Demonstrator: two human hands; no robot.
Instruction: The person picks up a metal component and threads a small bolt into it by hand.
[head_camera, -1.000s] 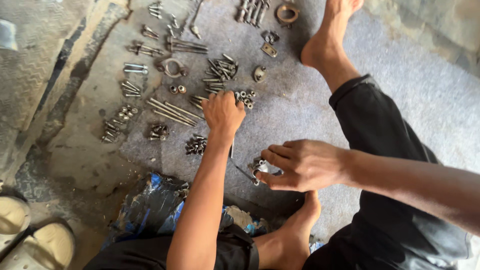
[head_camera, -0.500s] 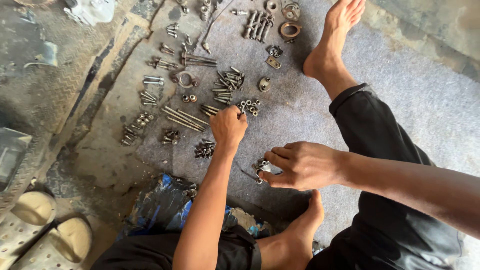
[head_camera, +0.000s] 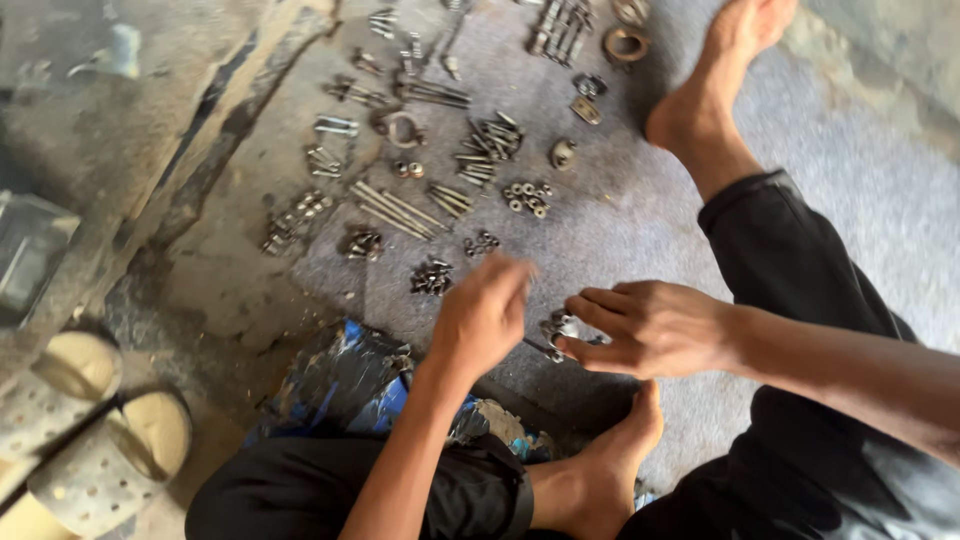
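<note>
Hands meet low over a grey mat: right hand (head_camera: 655, 328) curls its fingers around a small metal fitting (head_camera: 557, 329), while the blurred, loosely closed left hand (head_camera: 485, 312) sits just left of it, apparently empty.

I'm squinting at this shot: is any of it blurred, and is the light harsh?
Head view: the left hand is smeared by motion blur; the right hand and sorted bolts look sharper; light is soft and even, no glare, with faint shadow under the raised leg.
</note>
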